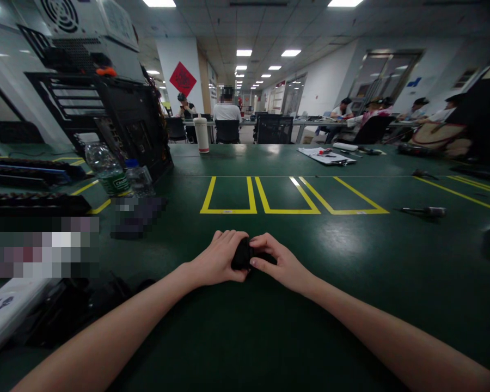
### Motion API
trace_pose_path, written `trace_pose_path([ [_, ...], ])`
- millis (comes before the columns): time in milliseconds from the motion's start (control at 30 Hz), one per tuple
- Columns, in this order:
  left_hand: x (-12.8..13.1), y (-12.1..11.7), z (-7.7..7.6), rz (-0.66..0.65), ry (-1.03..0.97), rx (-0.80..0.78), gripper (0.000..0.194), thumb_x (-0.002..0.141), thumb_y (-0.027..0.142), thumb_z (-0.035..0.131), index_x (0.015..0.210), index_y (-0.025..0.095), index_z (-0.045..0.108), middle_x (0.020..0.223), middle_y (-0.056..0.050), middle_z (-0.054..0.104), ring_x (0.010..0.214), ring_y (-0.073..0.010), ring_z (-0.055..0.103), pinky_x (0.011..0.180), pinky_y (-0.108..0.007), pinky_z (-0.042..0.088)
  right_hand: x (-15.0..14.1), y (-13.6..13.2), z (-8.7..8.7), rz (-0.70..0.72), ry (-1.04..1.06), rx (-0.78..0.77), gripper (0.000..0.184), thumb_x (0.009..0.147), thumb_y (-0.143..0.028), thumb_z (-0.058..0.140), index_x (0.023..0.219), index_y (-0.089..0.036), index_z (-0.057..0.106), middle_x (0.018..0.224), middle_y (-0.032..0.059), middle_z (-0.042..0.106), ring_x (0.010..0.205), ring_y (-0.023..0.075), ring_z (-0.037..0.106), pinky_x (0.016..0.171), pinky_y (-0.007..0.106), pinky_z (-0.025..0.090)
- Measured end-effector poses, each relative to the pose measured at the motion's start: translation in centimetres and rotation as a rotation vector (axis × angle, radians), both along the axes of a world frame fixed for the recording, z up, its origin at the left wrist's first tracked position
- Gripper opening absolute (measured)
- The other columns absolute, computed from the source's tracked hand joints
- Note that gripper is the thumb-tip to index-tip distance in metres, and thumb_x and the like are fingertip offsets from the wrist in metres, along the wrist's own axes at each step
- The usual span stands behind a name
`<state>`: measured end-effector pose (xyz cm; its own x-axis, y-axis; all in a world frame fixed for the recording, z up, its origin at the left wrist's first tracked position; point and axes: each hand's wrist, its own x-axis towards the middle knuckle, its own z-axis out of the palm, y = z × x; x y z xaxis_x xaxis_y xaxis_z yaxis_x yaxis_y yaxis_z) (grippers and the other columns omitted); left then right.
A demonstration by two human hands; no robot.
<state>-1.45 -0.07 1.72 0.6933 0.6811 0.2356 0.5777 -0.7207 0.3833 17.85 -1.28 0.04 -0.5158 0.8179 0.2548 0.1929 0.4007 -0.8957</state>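
My left hand (219,258) and my right hand (278,260) meet in the middle of the dark green table (351,261). Between them sits a small black object (243,255), too dark to name. Both hands have their fingers curled round it and pinch it from either side, resting on the table top. Most of the object is hidden by my fingers. Yellow taped rectangles (269,196) lie just beyond my hands.
An opened computer case (106,98) stands at the far left with two plastic bottles (108,171) beside it. A screwdriver (424,210) lies to the right, a clipboard with papers (325,155) and a white cup (202,134) further back. Several people sit at desks behind.
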Motion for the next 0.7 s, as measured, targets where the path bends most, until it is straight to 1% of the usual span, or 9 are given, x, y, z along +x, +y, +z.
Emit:
trace_pose_path([
  [67, 0.0, 0.0, 0.1, 0.0, 0.0, -0.002, 0.056, 0.067, 0.033, 0.063, 0.114, 0.019, 0.035, 0.105, -0.007, 0.05, 0.091, -0.0231, 0.047, 0.079, -0.036, 0.034, -0.1, 0.1, -0.2, -0.028, 0.005, 0.018, 0.018, 0.079, -0.019, 0.054, 0.095, -0.023, 0.049, 0.099, 0.0003, 0.049, 0.097, 0.0155, 0.052, 0.088, 0.035, 0.044],
  [167, 0.0, -0.2, 0.5, 0.004, 0.0, -0.007, 0.055, 0.067, 0.033, 0.063, 0.113, 0.019, 0.036, 0.105, -0.007, 0.05, 0.092, -0.0231, 0.048, 0.079, -0.036, 0.035, -0.3, 0.0, -0.2, -0.043, 0.009, -0.041, 0.021, 0.079, -0.022, 0.054, 0.098, -0.022, 0.046, 0.099, 0.0012, 0.051, 0.094, 0.0162, 0.054, 0.083, 0.035, 0.047],
  [267, 0.0, -0.4, 1.1, -0.007, 0.013, -0.029, 0.053, 0.069, 0.033, 0.062, 0.113, 0.019, 0.037, 0.105, -0.007, 0.05, 0.093, -0.0231, 0.048, 0.08, -0.036, 0.035, -0.3, -0.1, 0.1, -0.017, -0.006, -0.106, 0.024, 0.08, -0.023, 0.052, 0.103, -0.021, 0.043, 0.102, 0.0033, 0.052, 0.095, 0.0175, 0.055, 0.082, 0.036, 0.047],
  [400, -0.1, -0.6, 1.5, -0.002, 0.025, -0.033, 0.055, 0.069, 0.033, 0.062, 0.115, 0.019, 0.036, 0.107, -0.008, 0.05, 0.094, -0.0241, 0.048, 0.081, -0.037, 0.035, -0.1, -0.2, 0.4, 0.029, -0.012, -0.074, 0.03, 0.077, -0.02, 0.056, 0.103, -0.022, 0.043, 0.104, 0.0025, 0.05, 0.096, 0.0173, 0.054, 0.085, 0.037, 0.045],
  [500, -0.1, -0.5, 1.3, -0.003, 0.017, -0.023, 0.055, 0.068, 0.034, 0.062, 0.114, 0.019, 0.036, 0.106, -0.008, 0.05, 0.094, -0.0242, 0.048, 0.08, -0.037, 0.035, -0.1, -0.1, 0.3, 0.006, -0.003, -0.035, 0.024, 0.077, -0.023, 0.056, 0.099, -0.023, 0.046, 0.1, 0.0013, 0.05, 0.097, 0.0171, 0.053, 0.086, 0.036, 0.044],
  [600, 0.0, -0.3, 0.8, -0.001, 0.015, -0.007, 0.055, 0.068, 0.034, 0.062, 0.114, 0.019, 0.036, 0.105, -0.007, 0.051, 0.092, -0.0237, 0.049, 0.079, -0.036, 0.035, -0.2, 0.1, 0.1, -0.027, 0.017, -0.056, 0.016, 0.08, -0.025, 0.053, 0.095, -0.023, 0.048, 0.097, 0.0006, 0.051, 0.095, 0.0166, 0.054, 0.083, 0.036, 0.046],
  [700, 0.1, -0.1, 0.2, 0.015, 0.009, 0.016, 0.056, 0.065, 0.034, 0.064, 0.112, 0.019, 0.037, 0.104, -0.007, 0.051, 0.091, -0.0239, 0.049, 0.078, -0.036, 0.034, -0.4, 0.1, 0.0, -0.031, 0.022, -0.094, 0.022, 0.08, -0.025, 0.053, 0.1, -0.023, 0.045, 0.099, 0.0014, 0.052, 0.095, 0.0168, 0.055, 0.082, 0.035, 0.047],
])
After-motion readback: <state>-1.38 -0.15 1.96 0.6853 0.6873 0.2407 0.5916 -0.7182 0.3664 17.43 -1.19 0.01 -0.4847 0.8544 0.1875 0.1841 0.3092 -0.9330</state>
